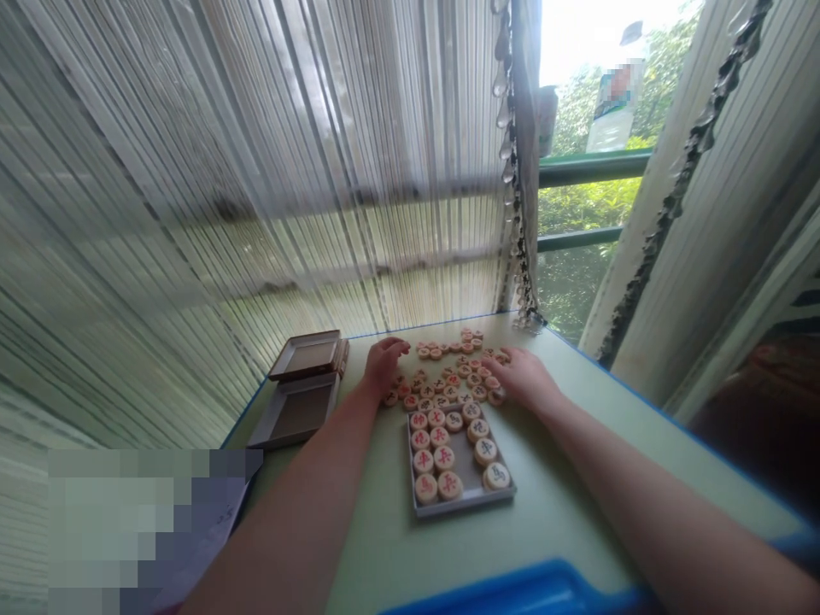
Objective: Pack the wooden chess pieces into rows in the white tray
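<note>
Many round wooden Chinese chess pieces [451,393] lie scattered and partly heaped on the pale green table. In front of them sits a shallow grey box tray [466,495]. Columns of pieces with red characters [424,462] fill its left side, and pieces with dark characters [485,450] stand along its right. Bare tray floor shows between them. My left hand [384,362] hovers at the left of the loose pieces, fingers loosely curved and no piece visible in them. On the right, my right hand [520,374] reaches over the pile, thumb and fingers apart at its edge pieces.
An opened box [306,354] and another shallow tray [301,408] stand at the table's left. A blue plastic edge [512,594] shows at the near side. String curtains [307,171] hang behind the table, and a window with green rails [593,167] is at the right.
</note>
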`<state>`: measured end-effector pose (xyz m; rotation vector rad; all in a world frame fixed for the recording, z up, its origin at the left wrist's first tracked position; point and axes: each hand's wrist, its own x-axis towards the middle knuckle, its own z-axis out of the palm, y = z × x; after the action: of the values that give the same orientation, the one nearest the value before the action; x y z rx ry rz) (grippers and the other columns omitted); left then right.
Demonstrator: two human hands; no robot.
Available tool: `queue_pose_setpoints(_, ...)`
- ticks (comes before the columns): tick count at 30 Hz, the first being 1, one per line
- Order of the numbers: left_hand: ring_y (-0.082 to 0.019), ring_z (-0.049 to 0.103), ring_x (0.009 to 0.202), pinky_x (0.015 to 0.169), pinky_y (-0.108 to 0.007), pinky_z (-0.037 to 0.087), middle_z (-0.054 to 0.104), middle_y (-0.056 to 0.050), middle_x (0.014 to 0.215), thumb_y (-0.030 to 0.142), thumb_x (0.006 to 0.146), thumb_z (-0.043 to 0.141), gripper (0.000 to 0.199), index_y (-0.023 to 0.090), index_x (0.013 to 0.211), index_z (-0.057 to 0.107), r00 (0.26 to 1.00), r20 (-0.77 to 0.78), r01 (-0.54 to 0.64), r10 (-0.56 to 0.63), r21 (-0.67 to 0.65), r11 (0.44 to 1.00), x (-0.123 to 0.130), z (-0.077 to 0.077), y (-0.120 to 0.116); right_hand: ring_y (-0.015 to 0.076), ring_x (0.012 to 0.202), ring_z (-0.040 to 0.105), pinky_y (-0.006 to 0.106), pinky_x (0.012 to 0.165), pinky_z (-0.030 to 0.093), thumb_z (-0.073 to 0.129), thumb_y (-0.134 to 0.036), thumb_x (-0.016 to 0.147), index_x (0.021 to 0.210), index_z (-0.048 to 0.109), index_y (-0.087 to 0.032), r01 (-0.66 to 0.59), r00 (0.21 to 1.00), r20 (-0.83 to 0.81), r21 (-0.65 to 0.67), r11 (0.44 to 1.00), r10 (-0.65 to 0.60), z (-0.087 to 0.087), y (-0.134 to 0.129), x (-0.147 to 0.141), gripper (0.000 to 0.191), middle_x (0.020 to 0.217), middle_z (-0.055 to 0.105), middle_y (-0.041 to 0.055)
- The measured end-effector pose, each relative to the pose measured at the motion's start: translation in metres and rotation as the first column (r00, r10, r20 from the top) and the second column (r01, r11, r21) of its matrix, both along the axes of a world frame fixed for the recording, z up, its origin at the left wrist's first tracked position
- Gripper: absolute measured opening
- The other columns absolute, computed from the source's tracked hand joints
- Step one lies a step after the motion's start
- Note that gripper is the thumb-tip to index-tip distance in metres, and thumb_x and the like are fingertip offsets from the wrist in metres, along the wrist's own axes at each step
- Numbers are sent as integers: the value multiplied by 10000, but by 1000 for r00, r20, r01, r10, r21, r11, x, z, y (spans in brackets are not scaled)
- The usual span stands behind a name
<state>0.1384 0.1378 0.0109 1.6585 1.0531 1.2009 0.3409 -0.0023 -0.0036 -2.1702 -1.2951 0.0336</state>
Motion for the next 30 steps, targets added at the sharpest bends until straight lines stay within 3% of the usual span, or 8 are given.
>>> queue_pose_setpoints(8, -145, 542, 714, 643, -254, 389, 650, -42, 747, 382, 626, 537, 272, 142, 697, 643, 992, 43, 123, -119, -123, 985, -6, -1, 8, 249, 950, 596, 305, 758, 449, 487, -235, 711, 1102, 628, -168, 44, 994, -90, -104, 994, -54, 11, -5, 3, 420, 1060, 651, 109)
queue_pose_setpoints(12, -153, 559, 788, 682, -258, 409, 668, -49, 850, 403, 670, 502, 315, 148, 772, 656, 985, -56, 158, -166, -118, 980, -4, 0, 9, 233, 970, 581, 297, 805, 440, 466, -183, 720, 1040, 664, -148, 32, 998, -58, -8, 999, -33, 13, -4, 5, 378, 1088, 637, 108)
queue_pose_setpoints(18, -153, 538, 665, 602, -262, 391, 628, -26, 666, 346, 641, 533, 246, 139, 695, 655, 924, -383, -16, -3, -45, 999, 6, 2, 3, 180, 924, 585, 261, 844, 427, 461, -196, 746, 920, 704, -203, -182, 981, -60, 75, 980, 187, 12, 1, -6, 299, 956, 684, 34)
queue_pose_setpoints(21, -152, 550, 665, 609, -260, 396, 633, -28, 672, 351, 668, 523, 256, 138, 703, 659, 872, -489, -15, 20, 14, 1000, 9, 2, 5, 203, 990, 553, 292, 892, 404, 494, -220, 752, 964, 695, -209, -217, 976, 42, 36, 976, 215, 7, 3, -7, 293, 1044, 659, 39)
queue_pose_setpoints(26, -144, 566, 671, 590, -240, 399, 660, -49, 729, 359, 708, 505, 270, 136, 717, 658, 803, -595, 23, -10, 14, 1000, 10, 1, 12, 257, 1173, 427, 388, 975, 338, 457, -310, 815, 1108, 641, -243, -152, 973, 181, 21, 988, 146, -1, 6, -5, 352, 1321, 483, 50)
queue_pose_setpoints(30, -147, 581, 682, 580, -232, 406, 668, -57, 744, 383, 722, 506, 288, 140, 734, 659, 781, -624, 31, -20, 7, 999, 10, -1, 15, 233, 1194, 410, 379, 999, 313, 397, -368, 859, 1080, 650, -263, -237, 950, 201, -30, 971, 238, -3, 7, -6, 351, 1289, 519, 25)
